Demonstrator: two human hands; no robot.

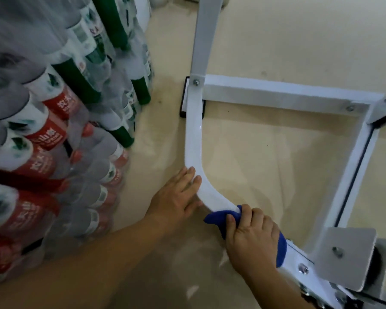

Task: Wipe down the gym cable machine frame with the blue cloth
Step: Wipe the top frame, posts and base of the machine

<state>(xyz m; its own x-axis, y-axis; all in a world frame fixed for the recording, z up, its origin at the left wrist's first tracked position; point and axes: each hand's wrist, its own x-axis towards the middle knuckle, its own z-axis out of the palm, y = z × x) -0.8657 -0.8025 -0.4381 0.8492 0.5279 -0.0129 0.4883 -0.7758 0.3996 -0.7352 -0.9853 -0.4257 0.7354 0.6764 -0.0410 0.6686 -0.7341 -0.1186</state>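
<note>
The white machine frame (193, 139) lies low over the beige floor, with a curved base tube bending from a black foot pad toward the lower right. My right hand (252, 239) is closed around the blue cloth (218, 216), which is wrapped over the curved tube near its lower end. More blue cloth shows behind my wrist. My left hand (176, 197) rests flat with fingers spread against the outer side of the bend, just left of the cloth, holding nothing.
Shrink-wrapped packs of water bottles (54, 121) with red and green labels are stacked close on the left. A white crossbar (276, 94) and side bar (352, 175) form a square. Grey bracket plates (348, 257) with bolts sit at lower right.
</note>
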